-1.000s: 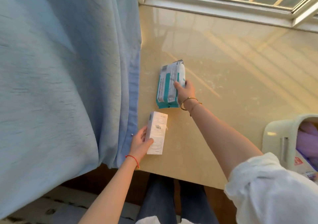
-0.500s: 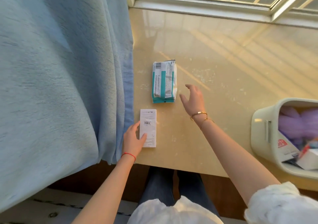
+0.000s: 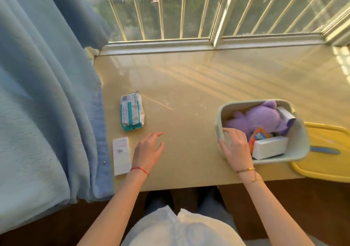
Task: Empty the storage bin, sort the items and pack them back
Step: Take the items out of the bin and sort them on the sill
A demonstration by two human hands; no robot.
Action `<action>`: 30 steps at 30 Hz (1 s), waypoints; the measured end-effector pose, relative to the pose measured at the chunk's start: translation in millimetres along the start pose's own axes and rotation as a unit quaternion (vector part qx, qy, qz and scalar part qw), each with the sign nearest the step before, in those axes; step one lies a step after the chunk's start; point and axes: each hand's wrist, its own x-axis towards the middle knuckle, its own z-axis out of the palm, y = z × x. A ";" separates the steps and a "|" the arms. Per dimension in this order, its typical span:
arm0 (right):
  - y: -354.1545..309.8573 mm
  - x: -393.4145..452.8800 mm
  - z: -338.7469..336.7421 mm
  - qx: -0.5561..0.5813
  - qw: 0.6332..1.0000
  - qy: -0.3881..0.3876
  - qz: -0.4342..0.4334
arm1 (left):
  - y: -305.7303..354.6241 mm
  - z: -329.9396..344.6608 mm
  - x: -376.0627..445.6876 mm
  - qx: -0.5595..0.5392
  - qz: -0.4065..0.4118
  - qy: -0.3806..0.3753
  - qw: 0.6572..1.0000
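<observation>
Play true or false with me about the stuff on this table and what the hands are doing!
1. The purple plush toy is inside the storage bin. True.
2. The teal and white packet lies in the bin. False: it lies on the table, near the blue curtain.
3. The left hand holds the white box. False: that hand is open beside the box and holds nothing.
4. The right hand is at the bin's near rim. True.
5. The bin has been emptied. False: the toy, an orange pack and another white box are in it.
</observation>
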 end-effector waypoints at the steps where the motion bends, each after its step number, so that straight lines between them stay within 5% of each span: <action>1: 17.7 -0.9 -12.4 -0.004 1.000 0.001 0.006 | 21.0 9.5 2.5 -0.002 0.012 -0.002 1.000; 14: 209.0 36.6 -91.7 -0.002 0.997 -0.012 0.078 | 207.1 185.0 62.1 -0.018 0.082 -0.058 0.995; 23: 237.6 90.6 -69.2 0.036 0.990 -0.089 0.099 | 201.0 261.4 94.4 0.124 0.053 -0.188 0.973; 30: 239.5 100.6 -48.1 -0.006 0.991 -0.084 0.106 | 199.7 271.9 101.2 0.251 0.073 -0.162 0.951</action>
